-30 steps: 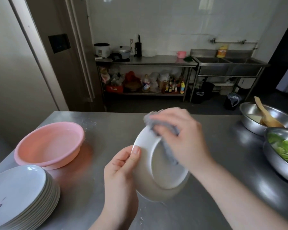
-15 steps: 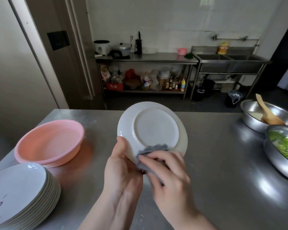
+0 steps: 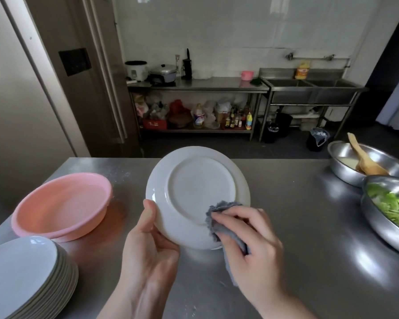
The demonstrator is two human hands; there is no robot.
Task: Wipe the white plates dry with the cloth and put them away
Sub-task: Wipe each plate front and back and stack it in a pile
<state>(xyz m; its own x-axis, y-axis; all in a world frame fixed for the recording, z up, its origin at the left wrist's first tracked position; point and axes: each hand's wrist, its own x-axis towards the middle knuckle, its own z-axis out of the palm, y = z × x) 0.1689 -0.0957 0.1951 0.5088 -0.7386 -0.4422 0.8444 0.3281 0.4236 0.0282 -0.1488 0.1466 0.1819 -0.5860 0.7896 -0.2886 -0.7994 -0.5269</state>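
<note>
A white plate (image 3: 194,189) is held up over the steel table, its underside facing me. My left hand (image 3: 148,252) grips its lower left rim, thumb on the underside. My right hand (image 3: 247,240) holds a grey cloth (image 3: 219,217) and presses it against the plate's lower right rim. A stack of several white plates (image 3: 25,279) sits at the near left corner of the table.
A pink basin (image 3: 62,206) stands on the steel table (image 3: 286,203) to the left. Two steel bowls sit at the right: one (image 3: 359,162) with a wooden spoon, one (image 3: 387,212) with green vegetables. A shelf table and sinks line the far wall.
The plate was flipped from tilted edge-on to underside facing me. My right hand moved with the cloth from the top rim down to the lower edge, then to the lower right.
</note>
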